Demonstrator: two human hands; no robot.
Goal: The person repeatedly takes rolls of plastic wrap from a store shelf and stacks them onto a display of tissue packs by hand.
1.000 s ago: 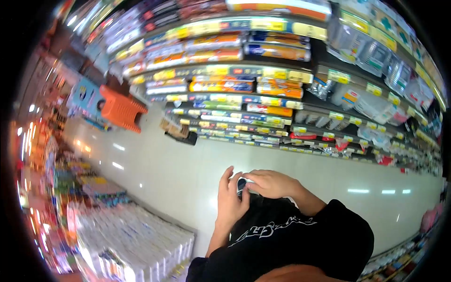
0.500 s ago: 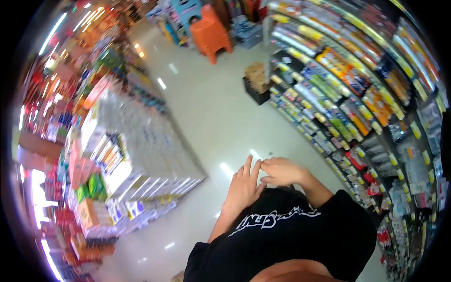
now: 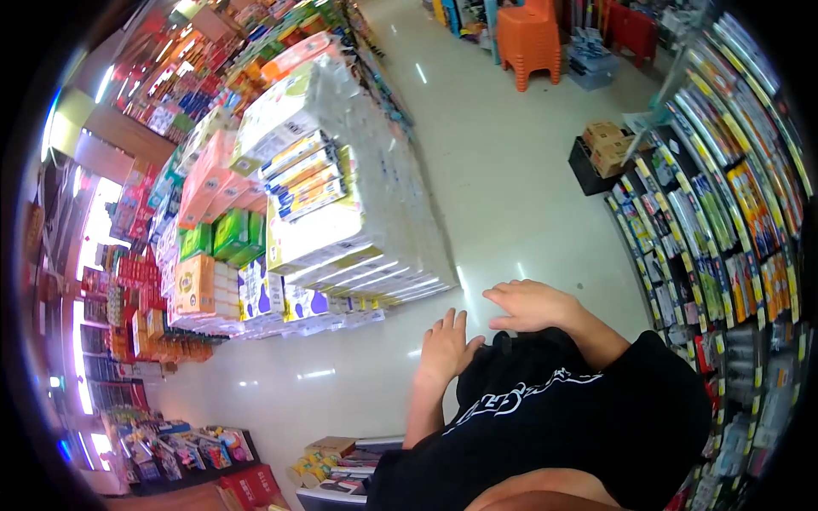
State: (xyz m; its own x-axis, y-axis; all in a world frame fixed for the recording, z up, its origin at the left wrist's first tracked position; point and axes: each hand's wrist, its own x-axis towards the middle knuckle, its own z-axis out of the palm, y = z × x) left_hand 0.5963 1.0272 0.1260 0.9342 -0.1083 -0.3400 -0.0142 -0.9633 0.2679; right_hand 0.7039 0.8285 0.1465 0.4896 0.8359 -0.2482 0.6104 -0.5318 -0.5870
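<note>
My left hand (image 3: 446, 345) is raised in front of my black T-shirt (image 3: 588, 417), its fingers stretched out and nothing in it. A short gap away, my right hand (image 3: 530, 307) hovers with straight fingers, also holding nothing. Neither hand touches any goods. Nearest to the left hand is a tall stack of white plastic-wrapped packs (image 3: 383, 187). On that stack lie several blue and yellow packets (image 3: 307, 179), with green packs (image 3: 234, 234) and pink packs (image 3: 213, 179) beside them.
Shelves of small hanging goods (image 3: 724, 213) curve along the right. A black crate with cardboard boxes (image 3: 605, 153) stands at the shelf end. Stacked orange stools (image 3: 528, 43) are at the back. Shiny floor (image 3: 503, 196) runs between; a low display (image 3: 187, 456) is lower left.
The view has swung to the left, so the white stack and shelves appear farther right. My hands, close together or touching before, are now farther apart.
</note>
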